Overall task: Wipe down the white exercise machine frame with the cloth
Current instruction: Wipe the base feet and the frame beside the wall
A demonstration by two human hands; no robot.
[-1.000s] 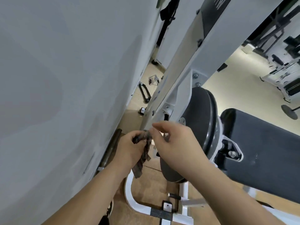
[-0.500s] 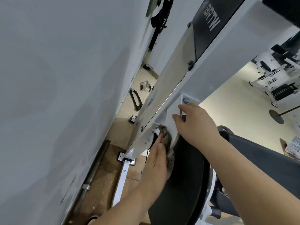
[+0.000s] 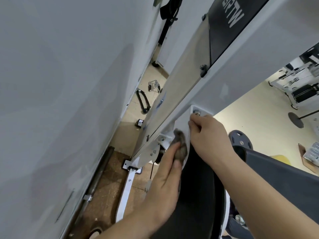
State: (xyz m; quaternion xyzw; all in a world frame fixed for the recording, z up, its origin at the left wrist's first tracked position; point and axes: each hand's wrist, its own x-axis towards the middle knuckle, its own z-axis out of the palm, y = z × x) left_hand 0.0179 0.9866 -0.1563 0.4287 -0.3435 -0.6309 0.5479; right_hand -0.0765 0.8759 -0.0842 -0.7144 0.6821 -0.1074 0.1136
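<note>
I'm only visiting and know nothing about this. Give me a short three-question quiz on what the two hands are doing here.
1. True or false: the right hand holds the cloth.
2. What does the right hand grip? A) a weight plate B) the edge of a white bracket on the frame C) nothing
3. Fill in: the left hand presses the cloth against the white ____.
Key: 1 false; 2 B; 3 frame.
</note>
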